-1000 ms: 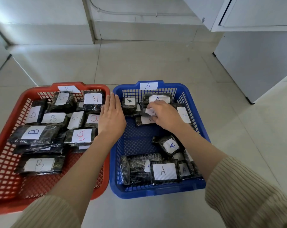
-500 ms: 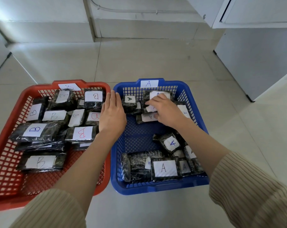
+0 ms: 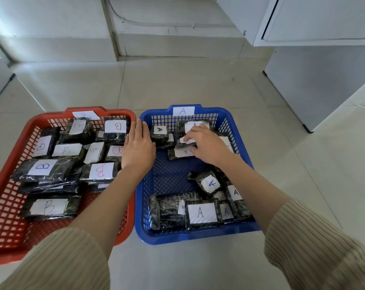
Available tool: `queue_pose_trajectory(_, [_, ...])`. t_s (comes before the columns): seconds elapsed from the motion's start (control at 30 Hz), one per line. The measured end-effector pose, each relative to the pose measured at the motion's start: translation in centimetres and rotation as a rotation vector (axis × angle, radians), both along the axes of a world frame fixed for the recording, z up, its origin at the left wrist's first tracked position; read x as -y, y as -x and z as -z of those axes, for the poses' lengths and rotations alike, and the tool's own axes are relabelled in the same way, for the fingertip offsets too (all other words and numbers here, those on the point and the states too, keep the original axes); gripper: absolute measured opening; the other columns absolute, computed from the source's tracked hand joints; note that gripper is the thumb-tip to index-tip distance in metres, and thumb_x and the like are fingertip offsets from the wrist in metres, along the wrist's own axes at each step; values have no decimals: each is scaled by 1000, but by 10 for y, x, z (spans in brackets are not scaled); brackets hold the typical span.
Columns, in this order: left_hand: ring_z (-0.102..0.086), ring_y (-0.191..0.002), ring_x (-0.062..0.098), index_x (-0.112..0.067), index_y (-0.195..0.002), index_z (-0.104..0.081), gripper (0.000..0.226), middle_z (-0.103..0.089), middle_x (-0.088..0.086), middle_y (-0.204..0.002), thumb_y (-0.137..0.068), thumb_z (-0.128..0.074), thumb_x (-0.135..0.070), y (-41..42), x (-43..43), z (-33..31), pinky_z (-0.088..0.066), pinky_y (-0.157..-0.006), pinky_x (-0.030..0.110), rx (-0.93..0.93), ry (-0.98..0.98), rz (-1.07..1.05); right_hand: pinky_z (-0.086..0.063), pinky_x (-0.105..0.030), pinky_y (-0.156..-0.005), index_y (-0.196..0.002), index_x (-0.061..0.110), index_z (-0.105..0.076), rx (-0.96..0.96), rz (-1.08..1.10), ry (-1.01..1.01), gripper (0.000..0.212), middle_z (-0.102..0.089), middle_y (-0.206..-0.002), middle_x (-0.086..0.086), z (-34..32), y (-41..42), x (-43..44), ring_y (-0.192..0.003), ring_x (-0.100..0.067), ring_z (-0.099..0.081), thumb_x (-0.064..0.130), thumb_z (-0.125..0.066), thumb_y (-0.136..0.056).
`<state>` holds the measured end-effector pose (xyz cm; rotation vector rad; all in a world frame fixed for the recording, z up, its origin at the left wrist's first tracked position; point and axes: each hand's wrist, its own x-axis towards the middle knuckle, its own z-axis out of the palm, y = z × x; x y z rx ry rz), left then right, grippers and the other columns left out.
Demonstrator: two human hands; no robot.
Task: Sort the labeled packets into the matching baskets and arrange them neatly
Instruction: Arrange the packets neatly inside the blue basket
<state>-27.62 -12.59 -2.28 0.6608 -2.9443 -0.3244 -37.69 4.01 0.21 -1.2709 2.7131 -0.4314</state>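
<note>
Underfoot, pale glossy floor tiles (image 3: 177, 84) run back to a low white step (image 3: 167, 46) along the wall, where a thin cable (image 3: 156, 23) is clipped. At the left the red basket (image 3: 3, 227) sits on the tiles, with a paper B label (image 3: 85, 115) on its far rim. The B packets (image 3: 42, 167), dark film-wrapped bundles with white paper tags, crowd its far and middle parts. Some overlap, and one lies alone nearer the person.

The left hand (image 3: 138, 149) lies flat and palm down, its fingers straight and pressed together. It sits over the spot where the two baskets' rims run side by side, and it holds nothing.

Just beside the red one stands the blue basket (image 3: 169, 176), with an A label (image 3: 183, 111) on its far rim. The right hand (image 3: 206, 145) reaches into its far end with curled fingers, thumb and forefinger pinching an A packet (image 3: 186, 140) at its white tag. Whether they catch the wrapper too or only the paper is hard to tell. More A packets (image 3: 200, 212) are bunched in the near right corner, leaving bare mesh in the middle. Ribbed beige sleeves (image 3: 62, 262) cover both forearms near the elbows.

At the right a tall white cabinet (image 3: 315, 86) stands on the tiles, and a white wall unit (image 3: 324, 17) hangs above it.
</note>
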Motion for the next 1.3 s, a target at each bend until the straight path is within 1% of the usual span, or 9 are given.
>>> queue_pose_trajectory(0.07, [4,-146,26,-1,-149,-6,63,1,14,-158,-100,-37,-24,0,1,1,-6,-119,38,-4,5,4,-45,-32,-83,-98,13,-66,343,53,29,17,-63,-100,0,-15,-6,-4,-93,-14,-55,20,-70,-83])
queue_pose_trajectory(0.13, [3,-146,26,-2,-149,-7,63,0,14,-158,-100,-37,-25,-1,2,2,-6,-119,38,-3,-3,6,-46,-31,-85,-102,16,-64,567,-13,-271,30,-62,-100,5,-26,-12,-11,-92,-12,-57,30,-75,-78])
queue_pose_trajectory(0.2, [3,-146,27,-1,-149,-8,62,0,15,-158,-100,-37,-25,-1,2,1,-7,-119,38,-1,-10,8,-46,-34,-91,-113,20,-59,584,-96,-588,43,-59,-112,2,-28,-17,-18,-101,-17,-57,28,-77,-75])
queue_pose_trajectory(0.33, [4,-146,26,-2,-149,-8,62,0,15,-158,-101,-36,-28,-1,2,-1,-6,-119,38,14,-40,17,-47,-30,-71,-119,18,-53,457,-117,-659,46,-53,-113,-2,-22,-25,-21,-95,-22,-54,11,-73,-78])
queue_pose_trajectory(0.47, [6,-146,24,-4,-150,-8,61,2,11,-159,-100,-36,-26,-6,3,-3,-5,-119,37,5,-112,42,-40,-28,-72,-112,16,-57,473,-22,-443,35,-50,-103,1,-30,-20,-22,-93,-20,-51,11,-72,-80])
queue_pose_trajectory(0.7, [3,-146,16,-8,-150,-18,56,-3,3,-159,-99,-41,-15,-18,6,-8,-6,-116,29,-105,-293,80,-57,-30,-76,-102,5,-59,855,489,222,29,-62,-102,-8,1,-31,26,-90,-23,-65,12,-75,-79])
queue_pose_trajectory(0.93, [-39,-128,21,-13,-118,-64,29,-55,2,-128,-90,-55,-17,-26,20,-18,-32,-107,42,-217,-159,203,-58,-36,-68,-91,1,-68,643,730,250,37,-71,-85,-13,39,-39,72,-76,-26,-69,31,-81,-72])
queue_pose_trajectory(1.07, [-49,-103,7,-33,-90,-71,14,-62,-20,-97,-82,-64,-42,-38,19,-41,-28,-91,37,180,-145,546,-58,-39,-73,-88,1,-66,612,685,248,33,-71,-88,-14,39,-40,68,-79,-29,-69,27,-79,-74])
queue_pose_trajectory(1.3, [-43,-118,13,-40,-114,-62,47,-58,-15,-93,-72,-66,-61,-39,-13,-52,10,-104,68,826,111,710,-58,-37,-80,-90,10,-60,770,514,238,23,-65,-96,-6,17,-34,24,-83,-23,-67,19,-77,-77])
